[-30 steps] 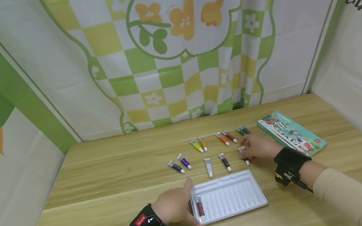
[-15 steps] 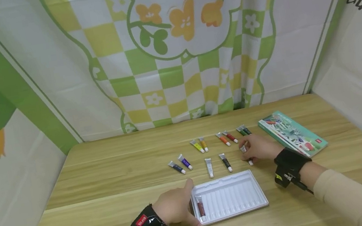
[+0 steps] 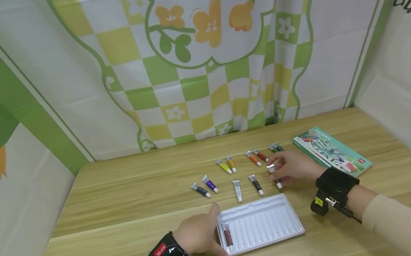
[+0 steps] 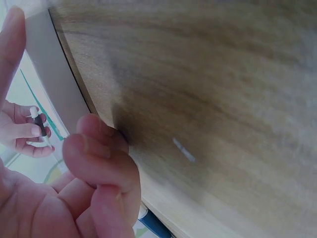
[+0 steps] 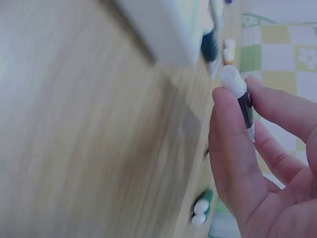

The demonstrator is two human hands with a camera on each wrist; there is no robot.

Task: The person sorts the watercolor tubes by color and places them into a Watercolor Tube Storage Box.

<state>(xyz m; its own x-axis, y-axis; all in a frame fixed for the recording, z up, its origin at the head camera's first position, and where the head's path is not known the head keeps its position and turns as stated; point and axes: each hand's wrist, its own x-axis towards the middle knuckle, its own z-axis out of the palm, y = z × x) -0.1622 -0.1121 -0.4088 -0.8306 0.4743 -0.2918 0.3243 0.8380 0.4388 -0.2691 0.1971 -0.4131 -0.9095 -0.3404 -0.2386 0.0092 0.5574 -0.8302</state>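
My right hand (image 3: 293, 166) pinches a dark paint tube (image 5: 246, 106) between thumb and fingertips, its white cap pointing toward me in the head view. My left hand (image 3: 199, 234) holds the left end of a white paint tray (image 3: 256, 203), with fingers at its near and far left corners. In the left wrist view the fingers (image 4: 106, 158) are curled beside the tray's side wall. One reddish-brown tube (image 3: 227, 236) lies in the leftmost slot of the tray; the other slots are bare. Just behind the tray lie a white tube (image 3: 238, 190) and a black tube (image 3: 256, 185).
Farther back lie a yellow tube (image 3: 223, 166), an ochre one (image 3: 230, 164), an orange one (image 3: 253, 158), a red one (image 3: 261, 155) and a green pair (image 3: 275, 147). Dark blue (image 3: 200, 190) and purple (image 3: 210, 184) tubes are at left. A teal box (image 3: 333, 149) lies at right.
My right hand has drawn the dark tube slightly to the left, tilting it in the fingers. The left hand and the tray have stayed in place.
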